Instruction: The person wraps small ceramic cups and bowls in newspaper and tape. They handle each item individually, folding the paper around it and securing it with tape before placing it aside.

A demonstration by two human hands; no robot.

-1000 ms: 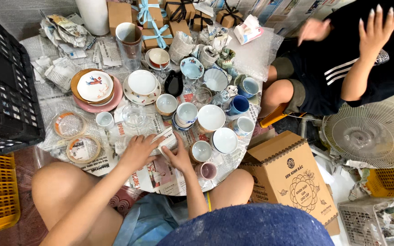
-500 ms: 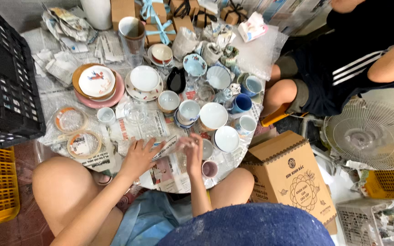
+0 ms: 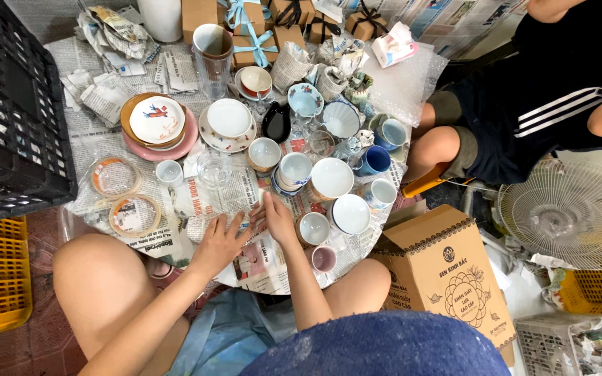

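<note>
Both hands rest on a sheet of newspaper (image 3: pixel 228 202) spread on the low round table (image 3: pixel 78 223), at its near edge. The sheet's long axis runs roughly from the person toward the middle of the table, its far end pointing at a clear glass (image 3: pixel 214 169) and the crowd of bowls beyond. The left hand (image 3: pixel 219 240) lies flat on the paper with its fingers (image 3: pixel 235 223) spread wide, holding nothing, tips pointing up and to the right. The right hand (image 3: pixel 278 221) sits just beside it, fingers (image 3: pixel 267 203) fairly close together and stretched forward over the sheet's right edge; whether they pinch the paper cannot be told. The newspaper lies under both palms and reaches out past the fingertips. Just right of the right hand stands a small grey cup (image 3: pixel 313 228), with a pink cup (image 3: pixel 323 258) nearer the table's rim. Two tape rolls (image 3: pixel 134 214) lie to the left.
</note>
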